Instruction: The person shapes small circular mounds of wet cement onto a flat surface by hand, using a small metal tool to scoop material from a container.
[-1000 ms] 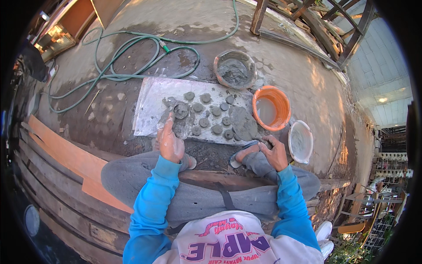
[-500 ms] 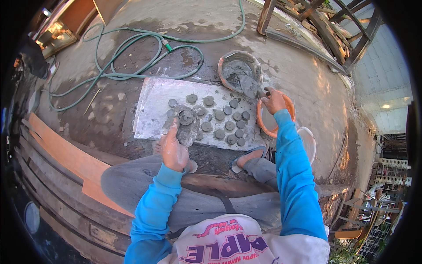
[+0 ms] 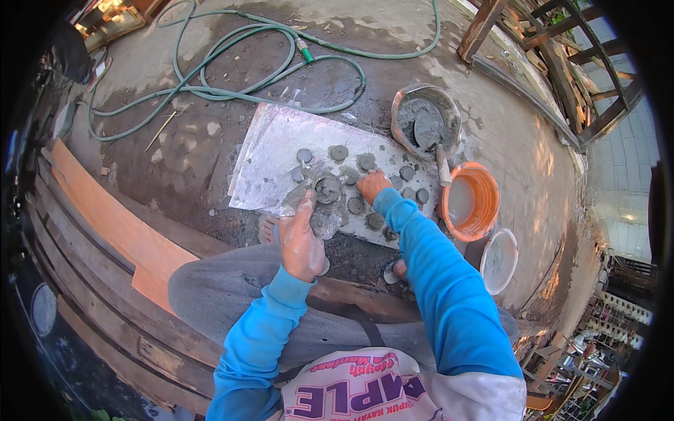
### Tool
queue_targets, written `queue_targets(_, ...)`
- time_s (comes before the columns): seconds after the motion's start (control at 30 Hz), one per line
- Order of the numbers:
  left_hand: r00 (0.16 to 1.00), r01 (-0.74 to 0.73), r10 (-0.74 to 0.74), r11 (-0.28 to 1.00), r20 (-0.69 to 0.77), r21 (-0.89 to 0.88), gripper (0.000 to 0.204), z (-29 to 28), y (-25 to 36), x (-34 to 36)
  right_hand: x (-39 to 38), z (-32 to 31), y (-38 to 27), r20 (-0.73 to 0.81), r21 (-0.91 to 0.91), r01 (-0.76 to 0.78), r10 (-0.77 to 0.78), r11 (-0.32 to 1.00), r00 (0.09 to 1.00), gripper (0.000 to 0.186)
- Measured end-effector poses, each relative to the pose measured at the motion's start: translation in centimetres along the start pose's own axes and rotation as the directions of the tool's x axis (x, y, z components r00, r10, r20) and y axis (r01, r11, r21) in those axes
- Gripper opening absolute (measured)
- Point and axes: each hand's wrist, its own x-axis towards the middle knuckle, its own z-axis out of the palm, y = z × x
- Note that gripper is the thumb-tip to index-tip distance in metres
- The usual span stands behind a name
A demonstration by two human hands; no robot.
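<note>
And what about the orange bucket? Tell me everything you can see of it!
The orange bucket looks like plastic. It's round, with a wide open top, and stands upright on the ground beyond the right end of the pale sheet. Inside sits cloudy, greyish liquid. Neither the left hand nor the right hand touches it. A tool's handle ends by its rim; I can't tell whether they touch.

Daylight is bright; the warped edges seem soft.
</note>
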Motion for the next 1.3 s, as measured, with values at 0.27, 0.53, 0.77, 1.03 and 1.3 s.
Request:
queue_targets(0.27,0.998,0.004,0.0,0.998,-0.06,0.063,0.038,-0.4,-0.1,0.7,0.0,0.6,0.3,0.006,0.195,-0.08,0.08,0.978,0.997,0.012)
queue_targets(0.53,0.999,0.042,-0.042,0.999,-0.008,-0.031,0.037,-1.6,-1.7,1.0,-11.0,-16.2,-0.1,-0.275,0.896,0.062,0.439,0.439,0.855,0.023)
queue_targets(0.77,0.99,0.079,-0.084,0.995,0.11,0.053,0.029,-0.3,-2.5,-0.1,-12.9,-18.4,-3.4,-0.655,0.668,0.368,0.276,0.646,0.704,0.022)
queue_targets(1.03,0.985,0.109,-0.113,0.993,0.133,0.036,0.026,0.0,-3.1,-0.2,-13.2,-18.7,-3.7,-0.66,0.587,0.282,0.248,0.759,0.709,0.024)
queue_targets(1.3,0.943,0.236,-0.215,0.97,0.252,-0.056,0.031,-0.5,-3.7,0.2,-13.3,-17.3,-2.6,-0.551,0.754,0.281,0.339,0.594,0.762,0.02)
